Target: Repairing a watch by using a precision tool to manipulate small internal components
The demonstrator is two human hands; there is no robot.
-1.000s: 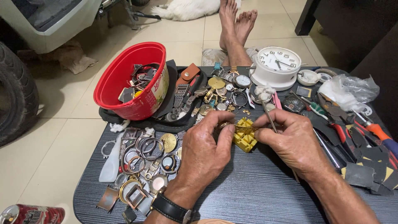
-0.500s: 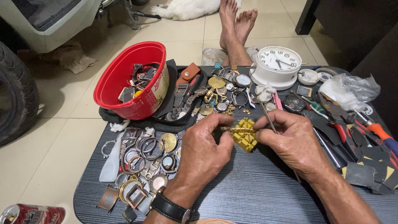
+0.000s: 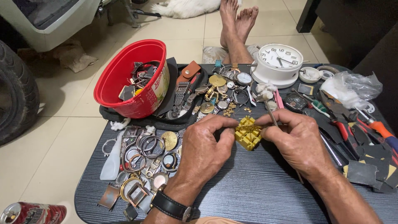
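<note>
A small yellow slotted block [image 3: 248, 133] stands on the dark table [image 3: 248, 195], with a gold watch band laid across its top. My left hand [image 3: 205, 149] pinches the band's left end against the block. My right hand [image 3: 296, 141] holds the band's right end and grips a thin metal tool [image 3: 270, 113] whose shaft runs up past my fingers. A black watch sits on my left wrist [image 3: 170, 206].
A red bucket [image 3: 124, 79] of watch parts stands at the back left on a black tray. Loose rings and watch cases [image 3: 141, 157] lie left. A white clock [image 3: 277, 62], pliers and screwdrivers [image 3: 352, 124] fill the right. Bare feet [image 3: 236, 20] rest beyond the table.
Both hands stay at the yellow block; the band has shifted slightly across its top and my fingers have closed in a little tighter.
</note>
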